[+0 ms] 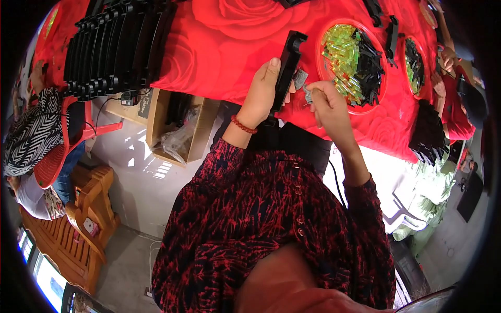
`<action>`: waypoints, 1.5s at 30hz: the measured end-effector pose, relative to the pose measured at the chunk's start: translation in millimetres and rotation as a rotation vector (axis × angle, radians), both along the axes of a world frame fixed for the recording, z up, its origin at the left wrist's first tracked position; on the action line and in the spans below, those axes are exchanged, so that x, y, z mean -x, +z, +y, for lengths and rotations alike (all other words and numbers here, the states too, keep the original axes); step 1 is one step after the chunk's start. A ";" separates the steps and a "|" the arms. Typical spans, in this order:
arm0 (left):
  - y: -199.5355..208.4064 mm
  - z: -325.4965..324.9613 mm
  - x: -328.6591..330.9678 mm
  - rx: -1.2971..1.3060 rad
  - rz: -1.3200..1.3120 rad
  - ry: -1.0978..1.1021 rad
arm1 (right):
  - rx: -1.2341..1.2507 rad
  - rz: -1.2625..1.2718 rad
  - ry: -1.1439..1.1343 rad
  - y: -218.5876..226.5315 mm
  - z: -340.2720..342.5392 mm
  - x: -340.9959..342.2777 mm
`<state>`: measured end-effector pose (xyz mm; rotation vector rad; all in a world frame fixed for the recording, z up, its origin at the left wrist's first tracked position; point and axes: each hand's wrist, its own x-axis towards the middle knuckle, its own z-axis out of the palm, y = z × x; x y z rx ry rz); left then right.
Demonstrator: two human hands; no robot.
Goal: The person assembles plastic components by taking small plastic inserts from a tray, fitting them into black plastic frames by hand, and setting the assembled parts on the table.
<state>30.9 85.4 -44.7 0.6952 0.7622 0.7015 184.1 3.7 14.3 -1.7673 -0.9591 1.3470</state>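
The left hand (pixel 259 93) is clamped around a long, slim, black plastic bar (pixel 286 68) with a notched far end. The bar slants between both hands, over the red rose-patterned tablecloth (pixel 209 68). Just right of it, the right hand (pixel 332 107) is curled; whether it grips the small grey piece (pixel 308 96) at its fingertips, I cannot tell.

We take this for a home-like workshop. On the red table (pixel 214 57) sit stacked black strips (pixel 116 52) and small parts (pixel 342 57); near it, a wooden bench (pixel 99 188).
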 end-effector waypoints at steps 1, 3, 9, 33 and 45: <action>-1.9 1.3 2.8 0.015 -0.036 -0.019 | -0.022 -0.066 -0.002 -9.3 -0.9 1.5; -2.7 0.8 3.4 0.057 -0.116 -0.028 | -0.184 -0.360 0.132 -23.8 -1.3 2.5; 17.7 -4.8 3.6 0.122 -0.241 -0.065 | -0.318 -0.651 0.135 -13.1 -1.0 6.7; 40.4 -23.5 -3.2 0.122 -0.387 -0.378 | -0.410 -0.201 -0.045 47.8 25.7 -2.8; 40.8 -38.8 10.5 -0.427 0.011 -0.309 | -0.424 -0.248 -0.046 45.1 20.1 -2.7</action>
